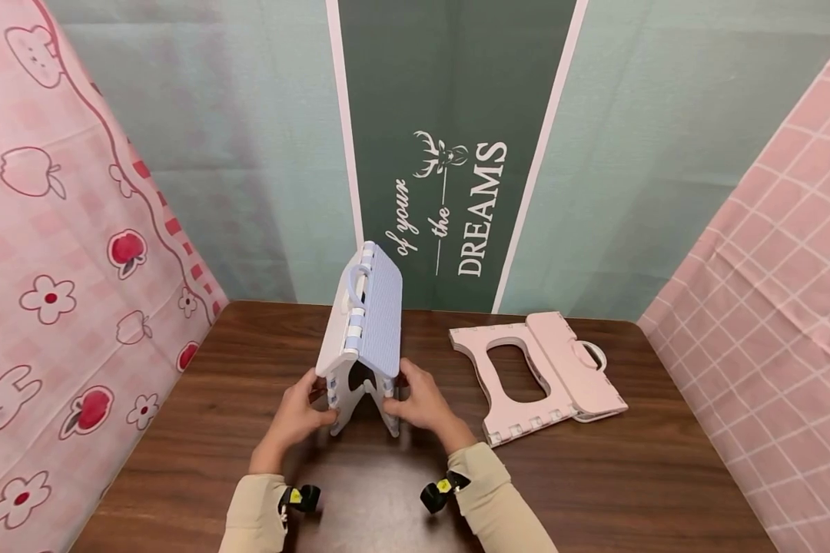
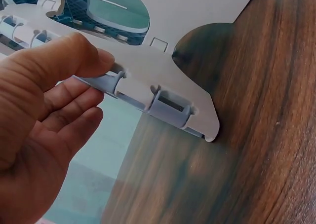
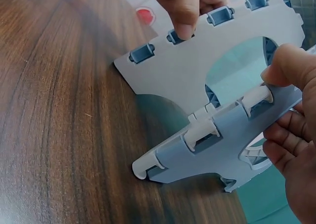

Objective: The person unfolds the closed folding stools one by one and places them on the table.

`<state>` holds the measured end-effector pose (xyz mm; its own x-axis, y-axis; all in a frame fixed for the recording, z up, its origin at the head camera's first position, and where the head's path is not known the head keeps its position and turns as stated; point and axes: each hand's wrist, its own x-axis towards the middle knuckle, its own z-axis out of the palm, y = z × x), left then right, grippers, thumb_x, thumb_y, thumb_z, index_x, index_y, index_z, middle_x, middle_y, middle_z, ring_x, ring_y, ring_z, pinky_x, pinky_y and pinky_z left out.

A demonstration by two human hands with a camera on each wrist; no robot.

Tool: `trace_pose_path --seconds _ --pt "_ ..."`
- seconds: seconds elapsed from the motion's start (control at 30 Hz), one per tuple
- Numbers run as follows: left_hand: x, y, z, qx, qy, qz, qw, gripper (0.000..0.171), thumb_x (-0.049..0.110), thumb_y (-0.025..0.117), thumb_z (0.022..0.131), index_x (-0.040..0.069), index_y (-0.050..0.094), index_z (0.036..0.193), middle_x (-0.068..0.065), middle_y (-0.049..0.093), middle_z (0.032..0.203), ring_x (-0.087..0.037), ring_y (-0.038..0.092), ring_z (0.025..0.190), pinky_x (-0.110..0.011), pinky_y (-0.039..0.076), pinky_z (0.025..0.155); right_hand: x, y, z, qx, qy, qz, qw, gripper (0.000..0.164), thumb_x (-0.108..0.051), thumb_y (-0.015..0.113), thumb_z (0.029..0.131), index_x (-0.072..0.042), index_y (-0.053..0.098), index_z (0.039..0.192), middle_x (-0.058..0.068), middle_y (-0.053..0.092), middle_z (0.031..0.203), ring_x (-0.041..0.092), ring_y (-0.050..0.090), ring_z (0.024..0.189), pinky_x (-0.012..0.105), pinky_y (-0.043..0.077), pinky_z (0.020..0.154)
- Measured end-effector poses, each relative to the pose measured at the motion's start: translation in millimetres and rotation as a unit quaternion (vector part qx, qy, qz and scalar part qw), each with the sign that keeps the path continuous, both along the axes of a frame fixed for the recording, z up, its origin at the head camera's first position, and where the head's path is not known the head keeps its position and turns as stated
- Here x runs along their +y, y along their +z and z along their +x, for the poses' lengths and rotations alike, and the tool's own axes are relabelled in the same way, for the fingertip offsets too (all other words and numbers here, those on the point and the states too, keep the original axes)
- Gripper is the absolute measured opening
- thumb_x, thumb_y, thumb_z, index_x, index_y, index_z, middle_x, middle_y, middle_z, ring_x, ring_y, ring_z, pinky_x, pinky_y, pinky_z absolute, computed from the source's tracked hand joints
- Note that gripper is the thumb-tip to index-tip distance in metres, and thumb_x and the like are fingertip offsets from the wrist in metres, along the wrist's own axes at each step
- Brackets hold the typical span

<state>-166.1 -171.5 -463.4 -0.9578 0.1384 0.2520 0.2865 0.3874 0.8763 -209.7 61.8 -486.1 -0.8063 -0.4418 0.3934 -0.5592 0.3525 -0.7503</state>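
Note:
A blue-and-white folding step stool (image 1: 382, 311) stands half folded on the table, its two top panels sloping down from a ridge like a roof. A carrying handle (image 1: 354, 286) sits at that ridge. My left hand (image 1: 296, 411) pinches the hinged edge of the left leg, thumb on the near face, fingers behind. On the other side my right hand (image 1: 423, 398) grips the edge of the right leg (image 3: 222, 135) the same way. Between the legs, white inner parts meet in a V. In the left wrist view, the white leg (image 2: 192, 93) rests its corner near the wood.
To the right, a pink folding stool (image 1: 560, 357) lies folded flat with its handle outward. The brown wooden table (image 1: 360, 507) ends at a green wall cloth (image 1: 277, 153) behind. Pink patterned cloths hang at the left and right sides.

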Motion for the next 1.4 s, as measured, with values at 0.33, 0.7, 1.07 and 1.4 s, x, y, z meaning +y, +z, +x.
trace_pose_path --seconds 0.33,0.7,1.07,1.4 --pt "-14 -28.5 -11.9 -0.006 0.013 -0.029 0.9995 0.061 -0.014 0.075 0.062 -0.001 0.050 0.116 -0.016 0.059 0.105 -0.033 0.056 0.100 -0.047 0.043 0.088 2 -1.5 0.9 0.006 -0.012 -0.001 1.000 0.040 -0.009 0.068 0.066 -0.005 0.055 0.103 0.003 0.060 0.088 0.020 0.058 0.078 0.035 0.049 0.068" --pt "-22 -30.4 -10.1 -0.016 0.022 -0.030 0.9992 0.058 -0.016 0.070 0.063 0.000 0.048 0.114 -0.018 0.058 0.107 -0.036 0.055 0.105 -0.047 0.041 0.090 3 -5.3 1.1 -0.007 -0.007 -0.012 1.000 0.034 -0.012 0.070 0.067 -0.006 0.053 0.096 0.003 0.057 0.082 0.030 0.058 0.076 0.048 0.048 0.067" --pt "-24 -16.9 -6.3 -0.018 0.024 -0.028 0.9991 0.050 -0.017 0.071 0.064 -0.004 0.049 0.107 -0.021 0.059 0.105 -0.037 0.056 0.102 -0.046 0.042 0.090 5 -4.6 0.0 -0.027 -0.001 -0.020 0.999 0.034 -0.011 0.072 0.069 -0.006 0.054 0.097 0.003 0.059 0.083 0.034 0.059 0.079 0.047 0.048 0.070" --pt "-35 -28.1 -15.4 -0.018 0.016 -0.027 0.9994 0.048 -0.016 0.071 0.064 -0.002 0.050 0.104 -0.018 0.060 0.104 -0.033 0.057 0.102 -0.041 0.043 0.090 9 -5.8 -4.5 -0.043 0.005 -0.030 0.999 0.033 -0.012 0.073 0.069 -0.007 0.054 0.095 0.004 0.059 0.082 0.034 0.059 0.078 0.048 0.048 0.069"
